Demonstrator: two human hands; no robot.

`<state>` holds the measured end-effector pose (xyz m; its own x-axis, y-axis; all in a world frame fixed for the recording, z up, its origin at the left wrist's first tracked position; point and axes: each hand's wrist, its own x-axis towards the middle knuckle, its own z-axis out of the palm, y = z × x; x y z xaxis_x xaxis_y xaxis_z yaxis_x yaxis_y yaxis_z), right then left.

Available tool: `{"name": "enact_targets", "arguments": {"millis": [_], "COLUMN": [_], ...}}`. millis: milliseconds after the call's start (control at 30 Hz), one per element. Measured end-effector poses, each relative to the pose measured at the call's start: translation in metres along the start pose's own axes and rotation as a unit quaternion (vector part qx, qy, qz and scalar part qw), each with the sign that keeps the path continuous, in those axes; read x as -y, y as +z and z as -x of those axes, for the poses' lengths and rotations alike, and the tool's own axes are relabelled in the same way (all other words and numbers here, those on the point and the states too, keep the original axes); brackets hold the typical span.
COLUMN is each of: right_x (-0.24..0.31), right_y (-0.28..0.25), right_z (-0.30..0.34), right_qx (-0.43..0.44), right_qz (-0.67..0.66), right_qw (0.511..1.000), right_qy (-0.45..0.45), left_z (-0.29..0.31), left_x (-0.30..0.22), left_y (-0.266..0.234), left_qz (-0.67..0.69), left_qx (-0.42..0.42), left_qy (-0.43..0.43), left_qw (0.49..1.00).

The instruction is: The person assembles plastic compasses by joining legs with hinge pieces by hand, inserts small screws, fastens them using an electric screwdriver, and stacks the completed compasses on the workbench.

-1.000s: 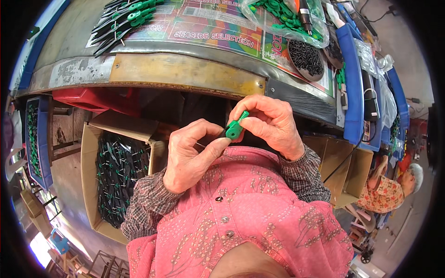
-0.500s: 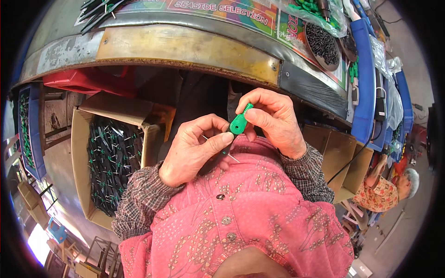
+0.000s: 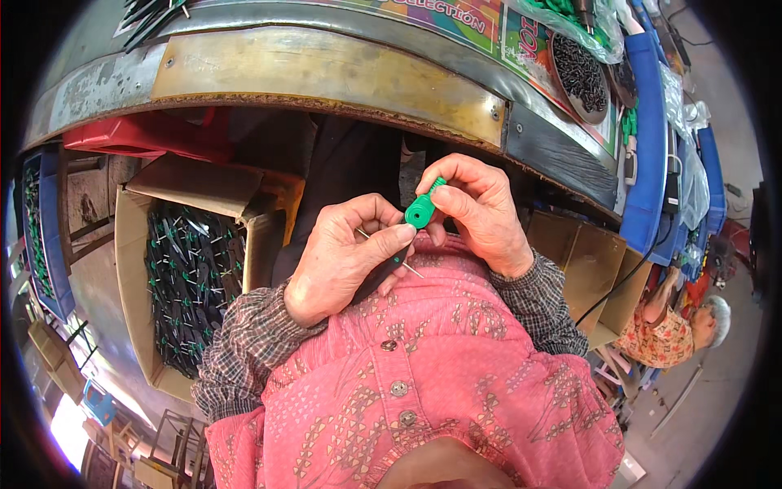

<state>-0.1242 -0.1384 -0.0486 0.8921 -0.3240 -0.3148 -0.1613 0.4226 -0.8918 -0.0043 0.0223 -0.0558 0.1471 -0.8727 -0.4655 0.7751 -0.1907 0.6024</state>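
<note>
In front of my waist I hold a green plastic part (image 3: pixel 419 213) with a round head, a small dark hole in it and a ribbed stem. My left hand (image 3: pixel 342 257) pinches the round head between thumb and forefinger. The thumb and fingers of my right hand (image 3: pixel 485 213) are closed round the ribbed stem. Under my left fingers sticks out a dark piece with a bit of green and a thin pale rod (image 3: pixel 414 270); most of it is hidden by the hand.
A metal-edged workbench (image 3: pixel 326 69) curves across the top. Left of me a cardboard box (image 3: pixel 134 285) holds many black pieces with green bits and pale rods. On the right are a bowl of small black parts (image 3: pixel 580 75), blue bins (image 3: pixel 645 155), another carton (image 3: pixel 582 253) and a seated person (image 3: pixel 672 330).
Both hands keep their grip on the green part, which is turned slightly. The whole view has shifted a little against the bench and the box.
</note>
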Motion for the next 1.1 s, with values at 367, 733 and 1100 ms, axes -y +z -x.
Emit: {"name": "enact_targets", "arguments": {"millis": [367, 733, 1100], "right_x": [-0.006, -0.006, -0.022], "right_y": [-0.002, -0.002, -0.013], "right_z": [-0.004, -0.002, -0.007], "right_qx": [0.006, 0.0, 0.016], "right_qz": [-0.013, -0.033, -0.054], "right_qw": [1.0, 0.999, 0.998], "right_qy": [0.006, 0.016, 0.038], "left_z": [-0.003, -0.004, -0.008], "left_x": [0.002, -0.001, 0.005], "left_y": [-0.003, -0.003, -0.007], "left_qz": [0.008, 0.003, 0.015], "left_qx": [-0.004, 0.021, -0.009], "left_qy": [0.001, -0.003, -0.034], "left_qw": [1.0, 1.0, 0.999]}}
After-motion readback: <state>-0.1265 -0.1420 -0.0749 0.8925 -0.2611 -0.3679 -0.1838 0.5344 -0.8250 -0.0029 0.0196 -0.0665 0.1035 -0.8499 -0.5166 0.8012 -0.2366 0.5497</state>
